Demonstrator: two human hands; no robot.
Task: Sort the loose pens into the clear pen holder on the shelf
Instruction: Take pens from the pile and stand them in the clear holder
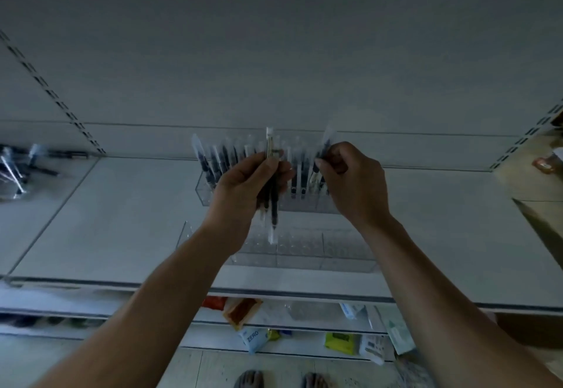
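"ZERO" is printed on a blue packet (252, 339).

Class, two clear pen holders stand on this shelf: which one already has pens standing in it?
The rear holder: a row of dark pens stands in it, while the front holder, nearer the viewer, shows none.

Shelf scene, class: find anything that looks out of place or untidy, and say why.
A heap of loose pens lies criss-crossed at the far left of the shelf, away from the clear pen holder.
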